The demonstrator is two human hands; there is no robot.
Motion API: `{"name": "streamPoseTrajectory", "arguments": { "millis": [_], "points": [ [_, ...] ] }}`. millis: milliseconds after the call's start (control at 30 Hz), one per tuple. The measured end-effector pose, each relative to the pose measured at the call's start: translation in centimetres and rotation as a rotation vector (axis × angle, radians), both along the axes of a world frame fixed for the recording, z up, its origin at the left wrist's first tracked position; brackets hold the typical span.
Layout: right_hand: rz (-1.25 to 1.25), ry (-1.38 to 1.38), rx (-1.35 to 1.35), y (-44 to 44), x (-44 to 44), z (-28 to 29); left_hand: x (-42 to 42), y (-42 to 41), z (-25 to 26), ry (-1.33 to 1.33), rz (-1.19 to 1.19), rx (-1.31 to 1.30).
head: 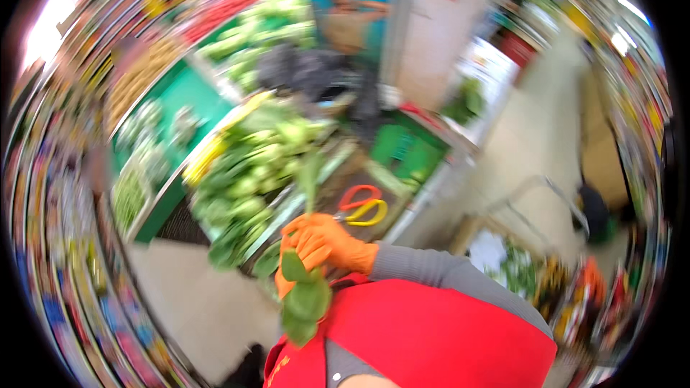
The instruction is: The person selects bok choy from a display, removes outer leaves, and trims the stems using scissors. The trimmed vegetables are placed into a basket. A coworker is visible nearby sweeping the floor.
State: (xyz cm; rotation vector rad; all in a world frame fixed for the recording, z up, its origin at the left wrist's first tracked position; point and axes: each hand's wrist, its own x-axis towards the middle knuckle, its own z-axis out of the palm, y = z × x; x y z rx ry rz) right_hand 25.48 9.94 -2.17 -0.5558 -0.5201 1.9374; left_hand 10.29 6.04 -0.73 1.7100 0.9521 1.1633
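Observation:
Both my hands wear orange gloves and meet low in front of my red apron [431, 323]. My right hand [331, 245] comes in from the right, fingers curled around a leafy green vegetable [306, 304]. Its dark green leaves hang down over the apron and partly hide my left hand [284, 275], which also grips it. A pale green stalk [310, 180] sticks up above the fingers. Just past my right hand, scissors [364, 206] with one red and one yellow handle lie on a brown surface; their blades are mostly hidden.
A heap of bok choy [242, 188] lies left of my hands, beside a yellow strip [202, 164]. Beyond are green produce bins [207, 89] and dark plastic bags [302, 70]. A green crate [407, 148] stands ahead right; a box of greens [512, 264] is at right. Motion blurs much.

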Motion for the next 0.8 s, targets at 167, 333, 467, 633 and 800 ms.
{"name": "streamPoseTrajectory", "arguments": {
  "millis": [167,333,467,633,800],
  "points": [
    [-0.512,-0.350,-0.077,-2.9,5.8,-1.9,4.8,1.4,1.3,-0.207,-0.429,-0.400],
    [-1.044,-0.371,-0.288,-11.9,10.7,-5.3,7.1,3.2,-0.1,-0.618,-0.511,-0.944],
    [-1.386,-0.391,-0.412,-21.3,19.8,-13.3,5.7,3.4,-0.4,-0.791,-0.519,-1.033],
    [-1.144,0.067,-0.455,-20.9,26.3,-17.3,0.1,2.3,0.3,-1.222,-0.443,-0.944],
    [-0.694,-0.482,-0.216,-8.7,18.4,-7.1,-1.8,-0.5,-0.7,-1.489,-0.303,-0.863]
  ]
}}
